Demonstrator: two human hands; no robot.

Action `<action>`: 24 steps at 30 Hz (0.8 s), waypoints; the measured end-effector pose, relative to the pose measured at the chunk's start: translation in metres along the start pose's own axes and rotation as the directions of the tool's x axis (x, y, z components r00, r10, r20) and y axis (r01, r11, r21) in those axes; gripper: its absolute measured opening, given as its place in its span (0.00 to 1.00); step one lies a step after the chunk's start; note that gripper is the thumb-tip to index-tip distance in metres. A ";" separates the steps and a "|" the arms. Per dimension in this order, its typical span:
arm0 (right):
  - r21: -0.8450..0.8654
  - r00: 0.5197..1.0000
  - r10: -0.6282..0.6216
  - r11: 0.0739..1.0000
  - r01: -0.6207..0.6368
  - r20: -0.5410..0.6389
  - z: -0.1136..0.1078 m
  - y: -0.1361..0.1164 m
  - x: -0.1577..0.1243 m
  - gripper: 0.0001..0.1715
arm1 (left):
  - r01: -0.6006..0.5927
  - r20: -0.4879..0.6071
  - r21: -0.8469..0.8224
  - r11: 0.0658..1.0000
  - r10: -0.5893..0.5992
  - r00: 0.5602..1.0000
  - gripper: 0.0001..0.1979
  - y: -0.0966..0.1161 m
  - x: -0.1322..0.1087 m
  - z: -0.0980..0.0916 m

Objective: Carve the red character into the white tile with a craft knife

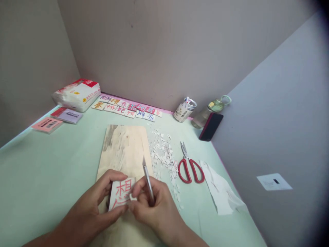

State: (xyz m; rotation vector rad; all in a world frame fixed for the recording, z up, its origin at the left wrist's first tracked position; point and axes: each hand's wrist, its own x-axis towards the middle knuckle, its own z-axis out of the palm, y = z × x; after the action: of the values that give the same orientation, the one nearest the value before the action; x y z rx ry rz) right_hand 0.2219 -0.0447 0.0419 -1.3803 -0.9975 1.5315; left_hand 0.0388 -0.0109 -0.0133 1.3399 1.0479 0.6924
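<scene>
A small white block (120,193) bearing a red character sits at the near end of a wooden board (125,147), close to the near edge of the tabletop (51,164). The left hand (100,199) is closed around the block's left side, thumb on top and fingers curled beneath. The right hand (151,202) grips a slim craft knife (147,178) like a pen, blade pointing up and away, while its fingertips touch the block's right edge.

The board runs lengthwise from the near edge toward the middle of the tabletop. Just beside its right edge lies a scatter of white shavings (163,156). Red-handled scissors (190,166) lie to the right of the shavings, tips pointing away, and a crumpled sheet of white paper (221,192) rests next to them along the right edge.

At the far edge, a double row of lettered tiles (125,107) lies flat. A tissue pack (77,94) sits in the far left corner, with a purple booklet (66,115) and a pink card (47,124) near the left edge. Toward the far right corner stand a paper cup (183,110) and a clear bottle (208,113), with a dark phone (211,126) leaning against the bottle.
</scene>
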 end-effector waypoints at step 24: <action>0.059 0.998 -0.058 0.997 0.057 0.004 -0.013 -0.001 -0.001 0.15 | 0.125 0.132 -0.211 0.969 -0.098 0.986 0.32 -0.021 0.005 -0.012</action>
State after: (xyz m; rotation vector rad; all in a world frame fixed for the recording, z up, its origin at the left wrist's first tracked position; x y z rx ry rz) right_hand 0.2348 -0.0453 0.0420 -1.2958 -0.9795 1.5118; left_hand 0.0264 -0.0048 -0.0339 1.1096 0.9146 0.6157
